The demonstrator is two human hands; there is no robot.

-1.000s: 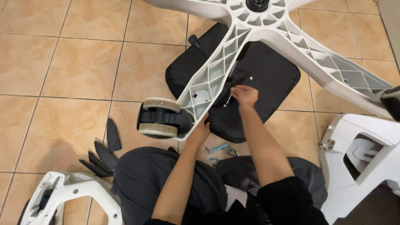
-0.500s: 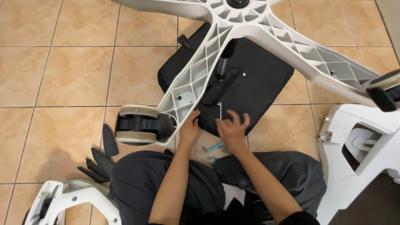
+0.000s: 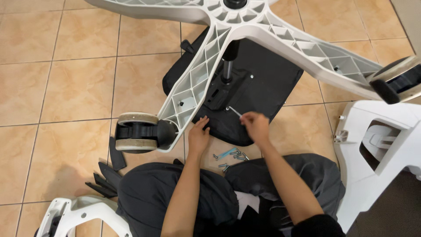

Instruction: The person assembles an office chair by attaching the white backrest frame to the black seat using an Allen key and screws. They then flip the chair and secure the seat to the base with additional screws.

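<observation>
A black chair seat (image 3: 272,83) lies upside down on the tiled floor, with a black mounting plate (image 3: 223,90) and a gas cylinder (image 3: 228,66) rising to a white five-arm base (image 3: 245,26). My right hand (image 3: 255,126) grips a thin metal hex key (image 3: 234,111) whose tip sits at a bolt on the plate's near corner. My left hand (image 3: 198,137) rests on the seat's near edge, beside the base arm that ends in a caster wheel (image 3: 138,131). Several loose bolts (image 3: 230,157) lie on the floor between my knees.
A white armrest part (image 3: 386,145) stands at the right, and another white part (image 3: 79,213) lies at the lower left. Black plastic pieces (image 3: 107,173) are scattered by my left knee. A second caster (image 3: 401,79) hangs at the right edge.
My right hand let go of the key, drew back open towards the bolts, then took hold of the hex key again lower down. The view shifted, so the chair base sits further left.
</observation>
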